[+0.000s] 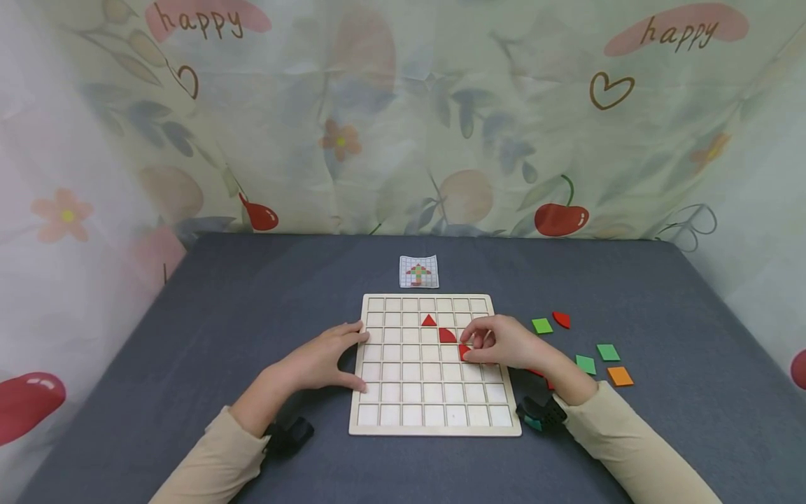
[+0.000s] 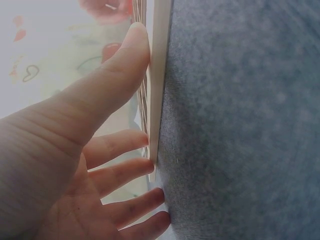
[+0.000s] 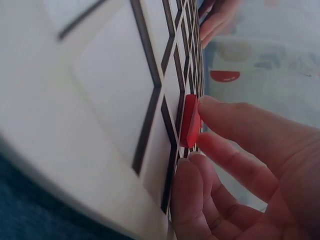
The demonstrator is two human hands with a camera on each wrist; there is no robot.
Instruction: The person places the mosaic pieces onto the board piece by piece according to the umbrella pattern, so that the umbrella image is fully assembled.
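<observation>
A pale wooden grid board lies on the table. A red triangle tile and a red quarter-round tile sit in its squares. My right hand is over the board's right side, its thumb and a finger pinching another red tile. That tile stands tilted at a square in the right wrist view, and the fingers partly cover it from above. With fingers spread, my left hand rests against the board's left edge. The left wrist view shows its thumb on the board's rim.
A small pattern card lies behind the board. To the right are green tiles, an orange tile and a red quarter-round tile. More red pieces are partly hidden under the right forearm. A printed curtain hangs behind the table.
</observation>
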